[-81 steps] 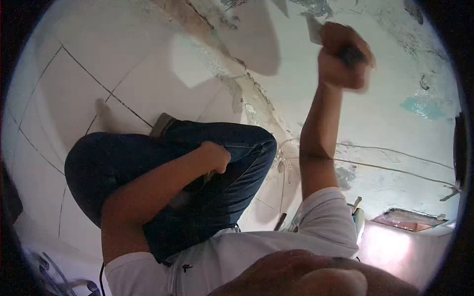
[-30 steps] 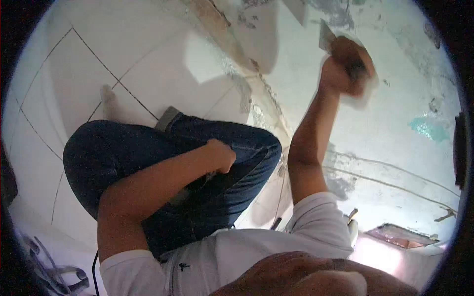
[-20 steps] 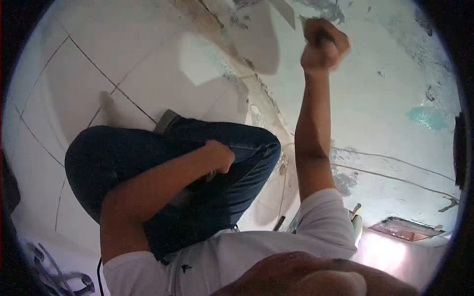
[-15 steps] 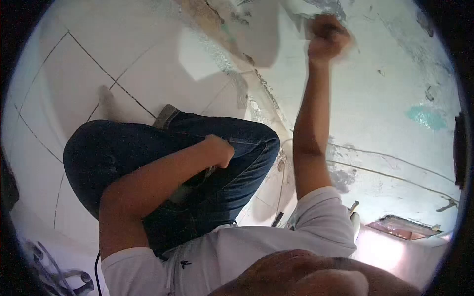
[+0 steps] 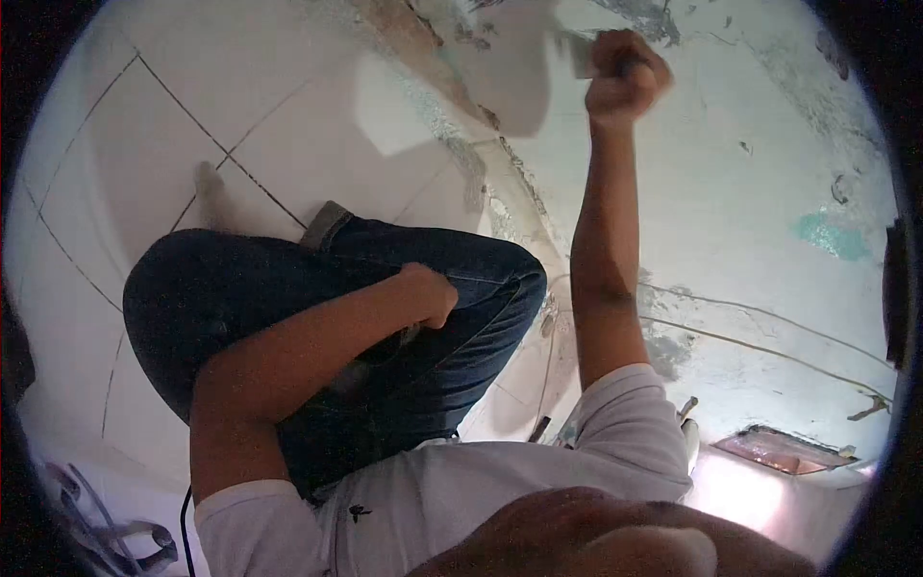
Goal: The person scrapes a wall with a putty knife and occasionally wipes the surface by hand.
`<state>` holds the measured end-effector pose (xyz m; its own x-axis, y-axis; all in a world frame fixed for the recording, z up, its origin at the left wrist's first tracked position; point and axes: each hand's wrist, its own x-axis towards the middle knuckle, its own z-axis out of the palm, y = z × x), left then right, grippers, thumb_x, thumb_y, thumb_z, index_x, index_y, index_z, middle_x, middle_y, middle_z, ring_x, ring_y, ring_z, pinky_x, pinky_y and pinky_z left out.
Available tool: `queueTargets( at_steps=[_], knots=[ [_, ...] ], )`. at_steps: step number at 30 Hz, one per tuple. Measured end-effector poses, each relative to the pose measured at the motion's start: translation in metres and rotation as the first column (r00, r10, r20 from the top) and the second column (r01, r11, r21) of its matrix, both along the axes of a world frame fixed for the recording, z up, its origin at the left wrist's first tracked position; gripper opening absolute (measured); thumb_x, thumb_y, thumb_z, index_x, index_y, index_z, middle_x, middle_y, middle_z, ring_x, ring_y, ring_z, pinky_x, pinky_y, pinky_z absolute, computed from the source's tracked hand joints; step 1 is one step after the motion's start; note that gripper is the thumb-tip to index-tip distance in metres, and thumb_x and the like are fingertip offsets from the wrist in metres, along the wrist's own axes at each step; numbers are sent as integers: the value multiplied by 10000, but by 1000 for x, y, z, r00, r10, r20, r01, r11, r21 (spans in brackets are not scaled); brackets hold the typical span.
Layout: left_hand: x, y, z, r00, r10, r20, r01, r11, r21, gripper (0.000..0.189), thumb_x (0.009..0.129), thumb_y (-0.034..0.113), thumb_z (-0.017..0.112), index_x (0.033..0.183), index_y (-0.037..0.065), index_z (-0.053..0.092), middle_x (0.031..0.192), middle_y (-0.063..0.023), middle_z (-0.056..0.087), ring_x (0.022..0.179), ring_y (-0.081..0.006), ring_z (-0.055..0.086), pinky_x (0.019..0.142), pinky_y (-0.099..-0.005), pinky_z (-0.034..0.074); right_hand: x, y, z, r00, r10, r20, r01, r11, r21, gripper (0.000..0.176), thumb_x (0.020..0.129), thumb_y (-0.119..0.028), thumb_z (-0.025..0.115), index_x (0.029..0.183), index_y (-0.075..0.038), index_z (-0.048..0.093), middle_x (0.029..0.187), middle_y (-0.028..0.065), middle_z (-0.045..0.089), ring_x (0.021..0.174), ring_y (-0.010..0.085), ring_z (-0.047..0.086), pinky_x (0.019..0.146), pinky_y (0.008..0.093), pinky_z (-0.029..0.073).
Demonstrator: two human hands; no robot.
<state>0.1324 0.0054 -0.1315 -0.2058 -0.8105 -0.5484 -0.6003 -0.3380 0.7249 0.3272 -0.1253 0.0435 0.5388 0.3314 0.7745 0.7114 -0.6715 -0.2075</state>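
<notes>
My right hand [image 5: 627,82] is raised at the far end of my outstretched arm, its fist closed round the dark handle of a putty knife. The putty knife's flat grey blade [image 5: 577,54], blurred by motion, points left, close over the pale wall [image 5: 711,192]. Patches of bare grey plaster show around it. Lower down, my left hand [image 5: 431,296] rests with curled fingers on the thigh of my blue jeans [image 5: 481,264]. Its palm side is hidden, and I cannot tell whether anything is in it.
White floor tiles [image 5: 125,183] with dark joints lie left of my bent knees. A rough, broken strip [image 5: 461,101] runs where floor meets wall. Thin cables [image 5: 760,337] cross the wall at the right, above a framed recess [image 5: 784,450]. Grey looped straps or tubing [image 5: 106,529] lie bottom left.
My right hand has shifted slightly left and down in the view, with the putty knife still in its grip. My left hand stays on my thigh.
</notes>
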Motion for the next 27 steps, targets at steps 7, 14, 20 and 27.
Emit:
queueTargets(
  at_steps=[7,14,20,27],
  knots=[
    [-7,0,-8,999,36,32,-32,993,-110,403,795,246,665,1174,109,652,1205,-93,633,1099,-265,610,868,-493,490,-6,-12,0,986,159,56,-153,983,-103,436,881,-308,470,586,13,463,535,104,483,462,146,448,427,272,363],
    [5,3,1,999,28,31,-26,998,-58,407,819,260,642,1201,120,636,1229,-82,624,1113,-266,604,882,-487,477,-9,2,6,999,-30,10,32,978,-206,720,900,-628,315,588,-8,507,493,51,427,418,169,389,405,298,292],
    [2,-3,-5,999,13,50,-10,999,-50,430,818,247,640,1227,114,619,1237,-88,618,1111,-271,605,894,-497,470,-11,1,-1,992,-84,100,97,986,-138,676,889,-582,325,776,33,584,544,62,496,482,156,398,507,277,351],
    [1,2,4,998,-66,19,66,998,-23,437,814,248,642,1220,87,618,1231,-103,618,1119,-297,597,922,-502,455,-17,-5,-6,994,-9,-113,4,999,-42,754,884,-662,344,629,16,554,511,55,463,460,146,408,446,267,314]
  ],
)
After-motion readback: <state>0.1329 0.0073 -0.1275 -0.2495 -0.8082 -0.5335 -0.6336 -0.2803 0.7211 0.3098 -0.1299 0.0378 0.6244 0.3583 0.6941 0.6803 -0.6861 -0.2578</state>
